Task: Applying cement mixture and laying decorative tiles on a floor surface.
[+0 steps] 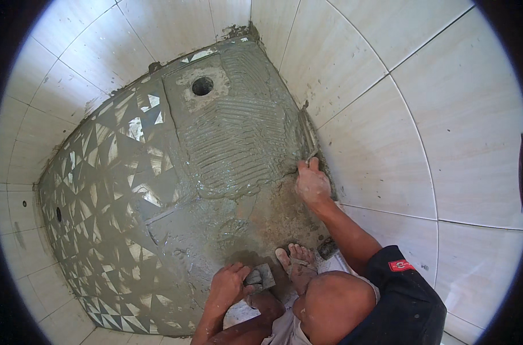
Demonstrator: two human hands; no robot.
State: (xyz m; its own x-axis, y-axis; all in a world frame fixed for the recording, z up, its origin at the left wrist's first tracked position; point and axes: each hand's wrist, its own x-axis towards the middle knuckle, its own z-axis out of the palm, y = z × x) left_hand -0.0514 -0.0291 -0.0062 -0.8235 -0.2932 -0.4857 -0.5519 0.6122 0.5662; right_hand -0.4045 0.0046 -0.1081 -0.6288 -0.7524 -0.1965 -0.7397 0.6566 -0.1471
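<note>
Presently, our right hand (314, 181) grips a slim tool (312, 154) beside the wall (365, 155), at the mortar's (233, 144) edge. Our left hand (229, 283) holds a grey block (264, 275); open floor (281, 213) lies between.

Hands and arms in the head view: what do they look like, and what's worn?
Left hand and right hand are gloveless, both forearms bare. The right arm has a dark short sleeve with a red patch; no left sleeve shows.

Cream-tiled walls (474, 121) with thin joints
</note>
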